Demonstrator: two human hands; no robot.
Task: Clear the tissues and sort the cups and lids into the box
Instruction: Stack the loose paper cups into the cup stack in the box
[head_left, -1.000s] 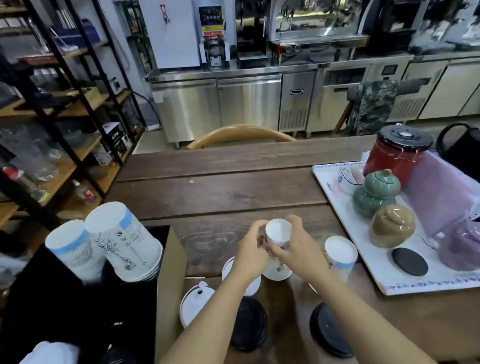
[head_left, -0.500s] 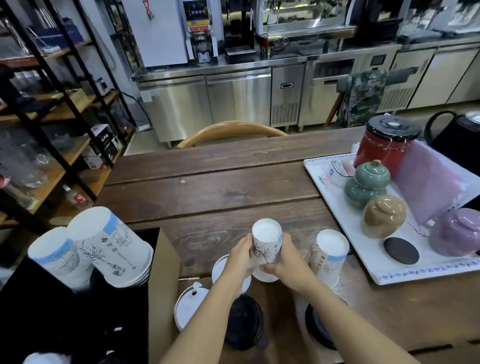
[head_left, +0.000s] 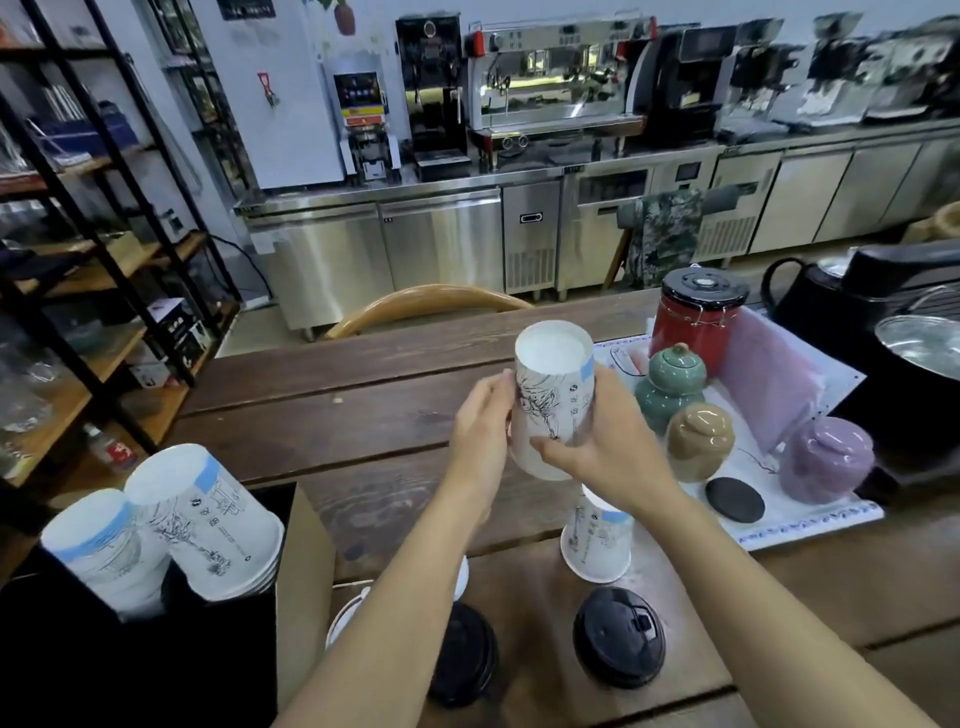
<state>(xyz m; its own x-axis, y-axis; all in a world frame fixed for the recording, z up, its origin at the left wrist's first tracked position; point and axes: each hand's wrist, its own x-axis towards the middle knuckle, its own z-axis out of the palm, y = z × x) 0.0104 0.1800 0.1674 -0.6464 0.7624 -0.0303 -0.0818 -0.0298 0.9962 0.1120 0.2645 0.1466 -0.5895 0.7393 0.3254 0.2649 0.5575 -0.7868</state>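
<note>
Both hands hold an upside-down white paper cup (head_left: 553, 395) with a black drawing, lifted above the wooden table (head_left: 322, 426). My left hand (head_left: 480, 431) grips its left side and my right hand (head_left: 608, 447) wraps the right side and lower rim. Another upturned cup (head_left: 597, 540) stands on the table under my right wrist. Two black lids (head_left: 618, 636) (head_left: 467, 660) lie near the front edge, with white lids (head_left: 343, 616) partly hidden behind my left forearm. In the cardboard box (head_left: 304, 587) at the left sit two stacks of upturned cups (head_left: 208, 525) (head_left: 104, 545).
A white tray (head_left: 810, 519) at the right carries a red canister (head_left: 698, 317), green, tan and purple lidded jars and a black coaster (head_left: 735, 499). A black kettle and a steel pot stand further right. A chair back (head_left: 426, 306) is across the table; shelving stands at left.
The cup rose off the table to chest height in both hands. The camera tilted up, showing more of the counter behind.
</note>
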